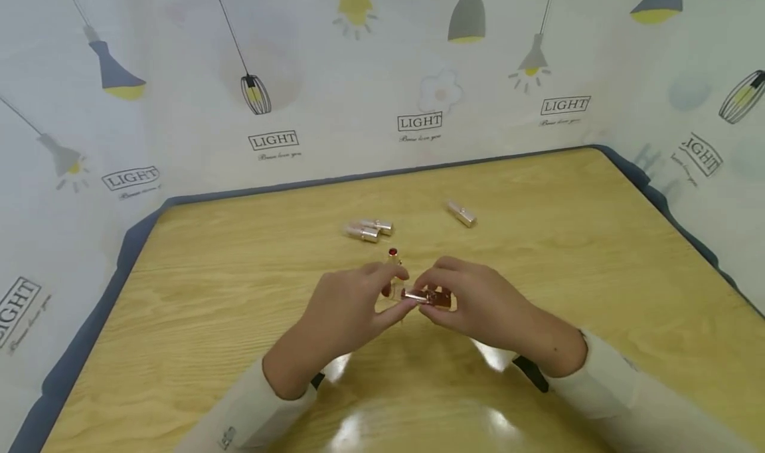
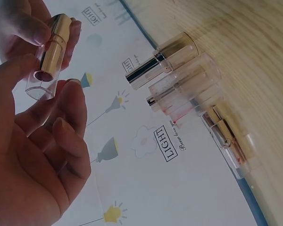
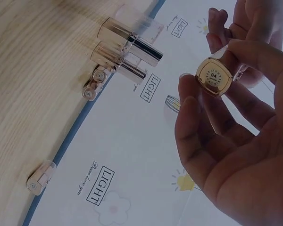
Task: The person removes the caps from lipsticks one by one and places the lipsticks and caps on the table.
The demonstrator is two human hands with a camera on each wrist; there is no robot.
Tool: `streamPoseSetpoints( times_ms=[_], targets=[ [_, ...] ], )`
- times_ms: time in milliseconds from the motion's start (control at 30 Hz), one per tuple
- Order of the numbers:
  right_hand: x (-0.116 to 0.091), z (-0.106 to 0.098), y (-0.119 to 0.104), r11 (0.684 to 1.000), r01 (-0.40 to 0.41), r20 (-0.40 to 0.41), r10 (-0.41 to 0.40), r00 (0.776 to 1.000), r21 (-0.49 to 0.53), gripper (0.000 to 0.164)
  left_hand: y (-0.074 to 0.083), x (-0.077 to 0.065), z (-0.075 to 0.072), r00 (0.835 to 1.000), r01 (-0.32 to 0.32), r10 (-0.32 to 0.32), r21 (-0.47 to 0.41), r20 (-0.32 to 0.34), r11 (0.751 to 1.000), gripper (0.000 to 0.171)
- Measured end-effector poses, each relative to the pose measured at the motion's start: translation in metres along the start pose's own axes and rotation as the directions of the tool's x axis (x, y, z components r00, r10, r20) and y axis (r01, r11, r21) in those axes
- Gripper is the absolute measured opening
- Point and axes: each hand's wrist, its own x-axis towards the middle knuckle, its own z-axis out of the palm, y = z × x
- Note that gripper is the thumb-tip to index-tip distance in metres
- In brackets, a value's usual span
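Beyond my fingers, the lamp-print backdrop (image 1: pixel 358 88) is rising past the far table edge. Under them, the wood tabletop (image 1: pixel 227 273) is spreading out on all sides. My left hand (image 1: pixel 345 307) and right hand (image 1: pixel 493 303) are meeting above it, thumbs and fingertips pinching, the rest curving loosely. Step, my read: I'm working the cap fit on one lipstick. Fitting or pulling off, can't tell from this. Next move is calling for both pinches in line, then a straight push or pull, no tilt.

Lipstick tube (image 2: pixel 49 61) is lying crosswise between my two sets of fingertips, off the table. Same-sized neighbours: one red-topped lipstick (image 1: pixel 392 258) is standing upright just past my left index finger; two tubes (image 1: pixel 362 233) are lying together farther out from those fingers; a lone tube (image 1: pixel 463 214) is lying beyond my right fingers, well apart from the pair.

Smaller parts: clear cap (image 2: pixel 34 87) is sitting in my left pinch, around the gold inner barrel. Gold base (image 3: pixel 214 77) is sitting in my right pinch, end label (image 3: pixel 214 76) showing "04" between those fingers.
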Motion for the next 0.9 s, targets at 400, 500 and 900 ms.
streamPoseSetpoints(
  times_ms=[400,500,900],
  targets=[
    [0.001,-0.002,0.003,1.000,0.008,0.004,-0.009,1.000,0.023,0.021,0.000,0.006,0.005,0.999,-0.047,0.047,-0.007,-0.027,0.999,0.028],
    [0.000,0.000,0.006,1.000,-0.010,0.024,0.010,1.000,0.011,0.020,-0.001,0.006,0.004,0.999,-0.040,0.040,-0.020,-0.014,0.999,0.027],
    [0.001,0.010,0.005,1.000,-0.011,0.080,0.012,0.997,-0.024,0.014,-0.003,-0.002,0.001,0.998,-0.037,0.039,-0.046,0.044,0.998,0.029]
  ],
)
